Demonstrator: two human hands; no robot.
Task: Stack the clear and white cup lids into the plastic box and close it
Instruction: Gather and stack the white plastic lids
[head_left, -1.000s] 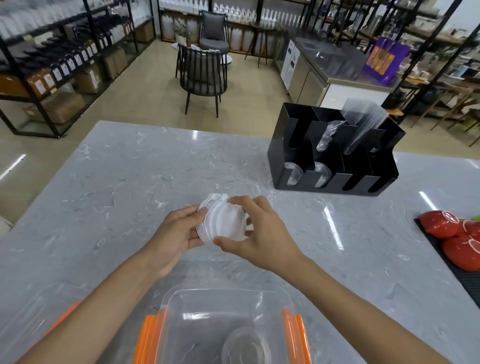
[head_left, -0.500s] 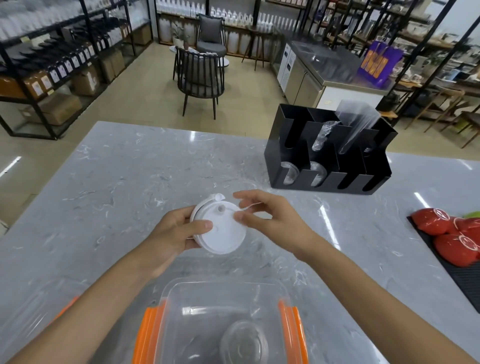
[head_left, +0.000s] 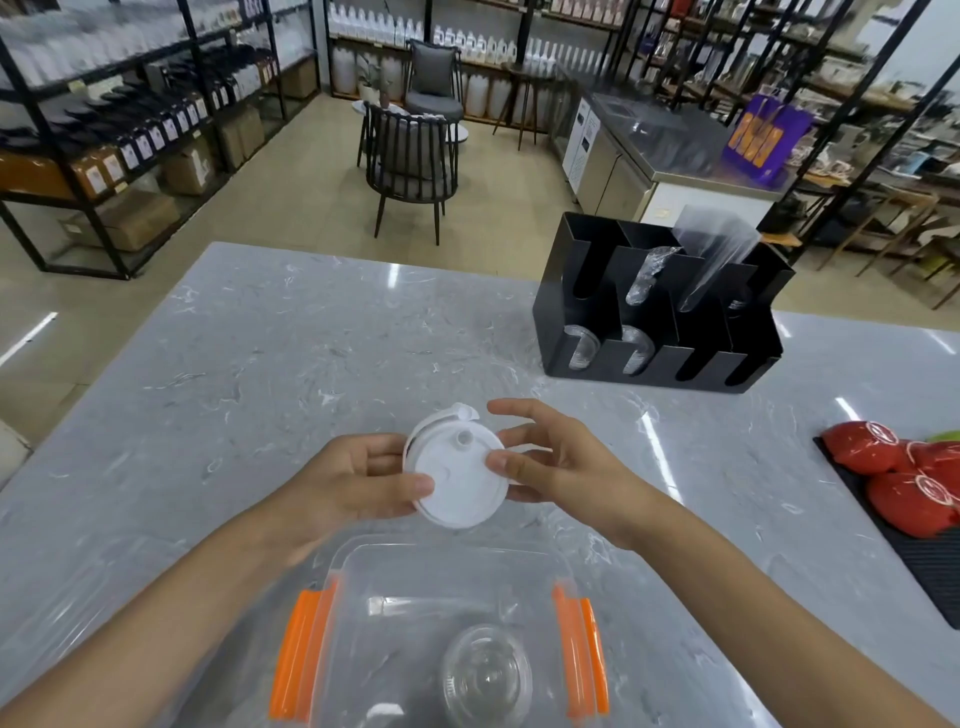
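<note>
My left hand (head_left: 358, 480) grips the stack of white lids (head_left: 457, 470) by its left edge, thumb across the top face, holding it above the desk (head_left: 291, 353) just beyond the far rim of the plastic box (head_left: 363, 551). My right hand (head_left: 550, 467) hangs loose-fingered beside the stack, its thumb tip touching the right edge; it holds nothing. I think the thing to do is steady the stack with both hands so the lids stay nested, keep it level, then bring it toward me and lower it straight down inside the box, next to the clear lids (head_left: 485, 675) already lying on the bottom. The flap sticking up at the stack's far edge could catch, so I would keep it clear of the rim. The orange latches (head_left: 298, 654) flank the opening on both sides, yet the mouth looks wide enough. The black organizer (head_left: 660, 317) stands well apart, and the red things (head_left: 904, 478) lie far to my right.
</note>
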